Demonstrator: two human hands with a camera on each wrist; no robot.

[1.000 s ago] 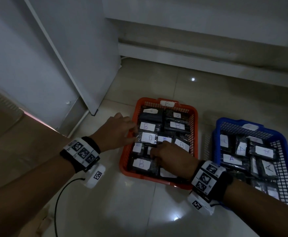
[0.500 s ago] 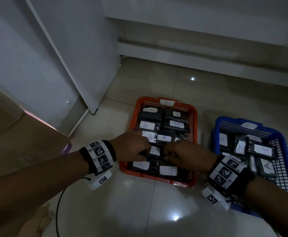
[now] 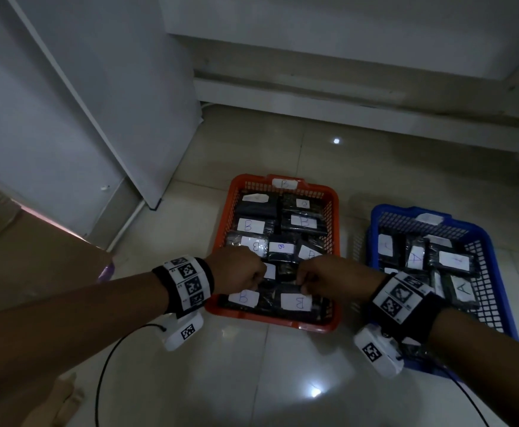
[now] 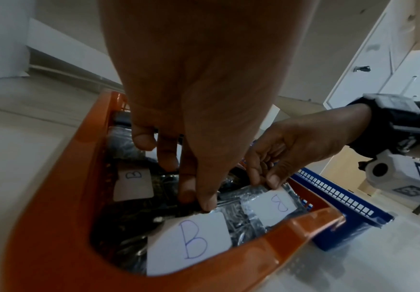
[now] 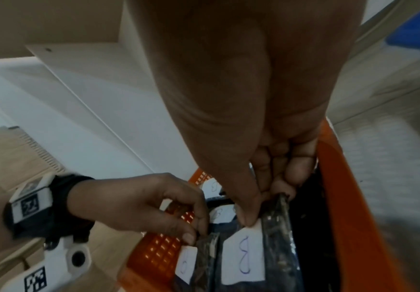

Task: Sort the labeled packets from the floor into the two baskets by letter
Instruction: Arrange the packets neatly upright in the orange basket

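Two baskets side by side on the floor point(image 3: 298, 380), B basket point(image 3: 221, 229) left of A basket point(image 3: 498, 272), packets inside both

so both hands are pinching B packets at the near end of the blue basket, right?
Wrong basket. Left hand and right hand pinch B packets at the near end of the orange basket; the head view shows the blue basket holds A packets.

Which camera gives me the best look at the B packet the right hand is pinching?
Right wrist view: the packet fills the near frame, its B label facing the camera, right hand pinching its top edge. The left wrist view shows it smaller and sideways. The head view shows it small, partly hidden.
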